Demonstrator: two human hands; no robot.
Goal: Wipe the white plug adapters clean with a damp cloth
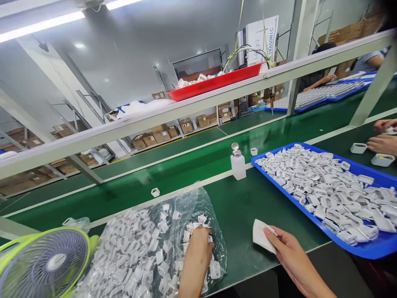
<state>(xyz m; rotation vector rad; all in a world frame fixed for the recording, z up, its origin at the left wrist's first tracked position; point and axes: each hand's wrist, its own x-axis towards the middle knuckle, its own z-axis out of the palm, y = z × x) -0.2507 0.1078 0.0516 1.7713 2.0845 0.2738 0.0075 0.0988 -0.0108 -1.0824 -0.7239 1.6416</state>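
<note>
Reaching hand: left hand (197, 248), fingers curled down into the plugs (139, 252); whether one is gripped cannot be told.
Plugs: white, heaped in an open clear bag (189, 198) on the green bench (235, 207), near edge, left of centre.
Right hand: right hand (287, 248), a white cloth (260, 236) pinched by the fingertips, laid on the bench right of the bag.
Tray: blue tray (359, 250), filled with white parts, far right.
Bottle: white bottle (238, 163), metal cap, upright just beside the tray.
Fan: green fan (46, 260), lower left corner.
Other hands: a co-worker's hands (383, 140) beside small white cups (358, 148), upper right.
</note>
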